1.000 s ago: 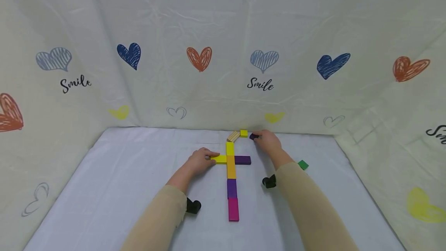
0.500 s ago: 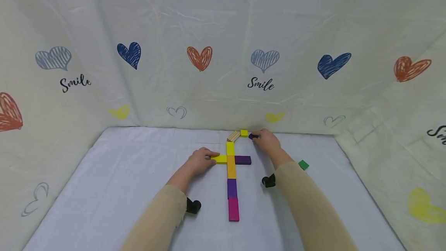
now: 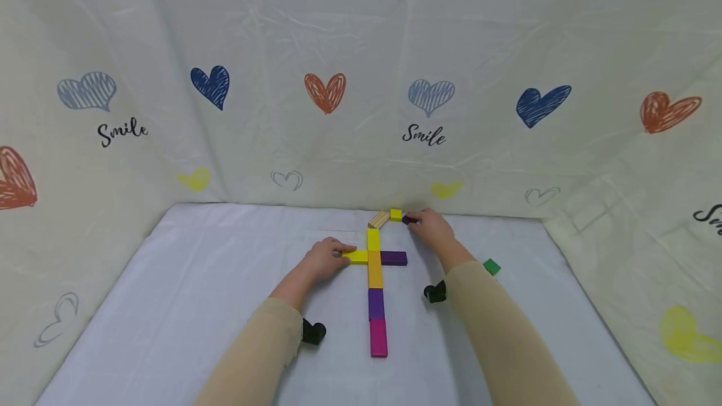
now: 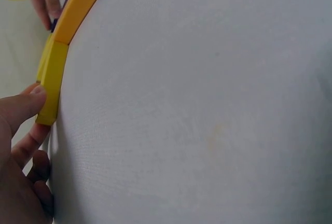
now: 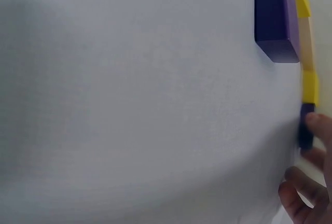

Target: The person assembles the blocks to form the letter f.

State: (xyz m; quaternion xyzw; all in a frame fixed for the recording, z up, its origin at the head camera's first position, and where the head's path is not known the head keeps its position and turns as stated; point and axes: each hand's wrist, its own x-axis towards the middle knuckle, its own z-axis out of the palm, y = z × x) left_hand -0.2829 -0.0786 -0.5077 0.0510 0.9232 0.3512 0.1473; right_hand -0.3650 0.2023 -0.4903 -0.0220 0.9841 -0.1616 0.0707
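Note:
My left hand (image 3: pixel 323 260) pinches the outer end of a yellow block (image 4: pixel 53 79), thumb on one side and a finger at its end. That block forms the left arm of a flat cross around an orange block (image 3: pixel 375 270), opposite a dark purple block (image 3: pixel 393 259). Up at the far edge, my right hand (image 3: pixel 431 229) pinches a small dark block (image 5: pixel 306 130) between thumb and finger. The held block's end is right at a small yellow block (image 3: pixel 396 215). A slanted, striped natural-wood piece (image 3: pixel 378 220) links that to the upper yellow block (image 3: pixel 373 239).
Below the orange block, a purple block (image 3: pixel 376 304) and a magenta block (image 3: pixel 378 338) continue the line toward me. A green block (image 3: pixel 492 267) lies right of my right forearm. A heart-printed cloth backdrop (image 3: pixel 361 161) rises behind the white table (image 3: pixel 169 306).
My right hand has brought the small dark block slightly left, closing the gap to the small yellow block. The left hand stays at its yellow block.

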